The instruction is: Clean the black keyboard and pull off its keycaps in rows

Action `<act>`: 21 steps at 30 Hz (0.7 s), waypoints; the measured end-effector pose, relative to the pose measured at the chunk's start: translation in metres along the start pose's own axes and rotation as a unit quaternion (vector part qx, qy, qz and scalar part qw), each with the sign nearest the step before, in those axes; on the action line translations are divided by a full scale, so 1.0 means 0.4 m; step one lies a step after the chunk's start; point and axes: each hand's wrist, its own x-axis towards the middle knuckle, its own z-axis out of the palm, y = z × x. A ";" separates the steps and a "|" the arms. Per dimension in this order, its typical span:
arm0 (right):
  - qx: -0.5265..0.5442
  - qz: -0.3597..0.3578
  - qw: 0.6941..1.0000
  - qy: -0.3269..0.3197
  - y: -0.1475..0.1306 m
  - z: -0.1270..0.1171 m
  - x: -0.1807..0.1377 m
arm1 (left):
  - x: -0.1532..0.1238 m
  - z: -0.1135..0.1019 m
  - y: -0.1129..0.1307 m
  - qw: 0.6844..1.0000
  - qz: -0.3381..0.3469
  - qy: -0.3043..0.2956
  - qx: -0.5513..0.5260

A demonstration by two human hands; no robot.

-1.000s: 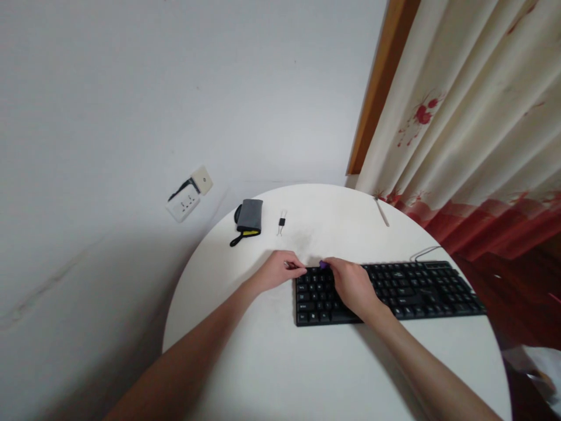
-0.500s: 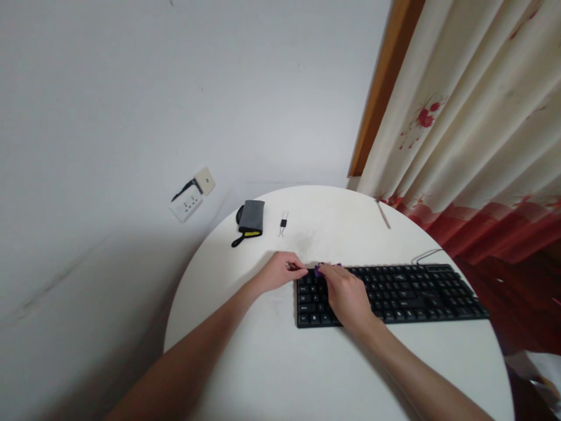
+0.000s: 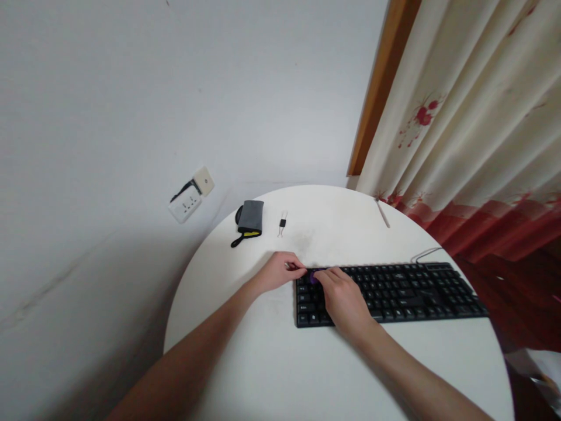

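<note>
A black keyboard point(image 3: 407, 291) lies across the round white table point(image 3: 280, 362). My left hand point(image 3: 278, 271) rests on the table at the keyboard's far left corner, its fingers curled against that corner. My right hand point(image 3: 342, 295) lies over the left end of the keys, fingers pinched on a small purple thing point(image 3: 314, 278) pressed down near the top-left keys. Most of the purple thing is hidden under my fingers.
A grey pouch with a yellow edge and a black strap point(image 3: 249, 219) and a small wire clip tool point(image 3: 283, 223) lie at the table's back. A thin stick point(image 3: 383, 214) lies near the curtain point(image 3: 477, 117). A wall socket point(image 3: 188, 196) is on the left.
My right hand has slid leftward along the top row of keys with the purple thing, from beside the left hand's fingertips down onto the corner keys. The left hand has stayed put.
</note>
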 end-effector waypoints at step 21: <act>0.117 -0.137 0.983 -0.044 -0.088 0.055 -0.092 | -0.004 0.000 0.011 1.000 -0.005 -0.001 0.000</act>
